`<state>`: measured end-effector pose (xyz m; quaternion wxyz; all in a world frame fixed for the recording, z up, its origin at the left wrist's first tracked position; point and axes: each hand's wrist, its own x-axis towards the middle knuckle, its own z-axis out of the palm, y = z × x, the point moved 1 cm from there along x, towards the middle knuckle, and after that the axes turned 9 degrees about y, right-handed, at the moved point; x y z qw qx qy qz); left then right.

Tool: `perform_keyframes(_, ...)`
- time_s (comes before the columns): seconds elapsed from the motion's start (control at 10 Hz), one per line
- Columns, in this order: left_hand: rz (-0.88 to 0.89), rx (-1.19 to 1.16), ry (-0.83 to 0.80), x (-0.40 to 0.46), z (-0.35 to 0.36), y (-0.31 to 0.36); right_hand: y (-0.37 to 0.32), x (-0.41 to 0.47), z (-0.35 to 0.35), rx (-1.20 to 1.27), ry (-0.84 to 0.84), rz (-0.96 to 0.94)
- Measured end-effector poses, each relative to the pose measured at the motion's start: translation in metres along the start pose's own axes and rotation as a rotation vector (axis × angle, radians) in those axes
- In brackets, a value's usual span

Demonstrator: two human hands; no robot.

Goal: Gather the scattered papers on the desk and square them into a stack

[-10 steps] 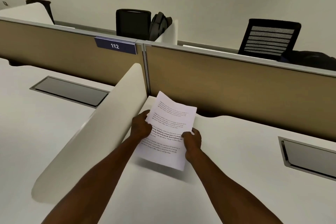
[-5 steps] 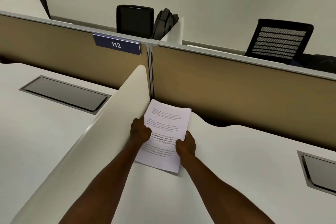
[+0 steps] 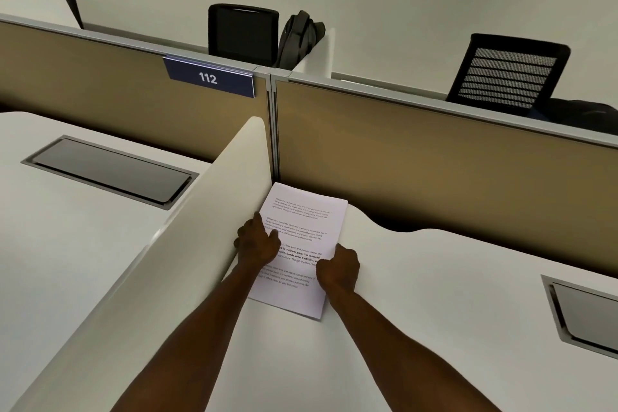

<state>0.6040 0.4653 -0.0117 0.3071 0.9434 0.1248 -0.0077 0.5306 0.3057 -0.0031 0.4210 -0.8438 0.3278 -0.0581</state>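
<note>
A stack of white printed papers (image 3: 301, 227) lies flat on the white desk (image 3: 418, 328), in the far left corner against the curved white divider (image 3: 187, 264) and the tan partition (image 3: 434, 160). My left hand (image 3: 257, 242) rests on the stack's left edge, fingers curled over the sheets. My right hand (image 3: 337, 266) presses the stack's right edge, fingers curled. Both hands cover part of the text. The sheet edges look aligned. No loose sheets show elsewhere on the desk.
A grey cable hatch (image 3: 585, 314) is set in the desk at right, another hatch (image 3: 110, 170) in the neighbouring desk at left. A "112" sign (image 3: 209, 77) hangs on the partition. Black office chairs (image 3: 508, 73) and a bag (image 3: 301, 37) stand behind it.
The papers were held tilted above the desk; both hands lowered them forward into the corner, and now the stack lies flat with the hands still on its sides.
</note>
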Motion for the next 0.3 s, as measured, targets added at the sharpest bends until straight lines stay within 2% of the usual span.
perform_keyframes(0.3, 0.038, 0.032, 0.002, -0.0007, 0.0033, -0.0021, 0.0054, -0.0057, -0.0093, -0.112, -0.039, -0.05)
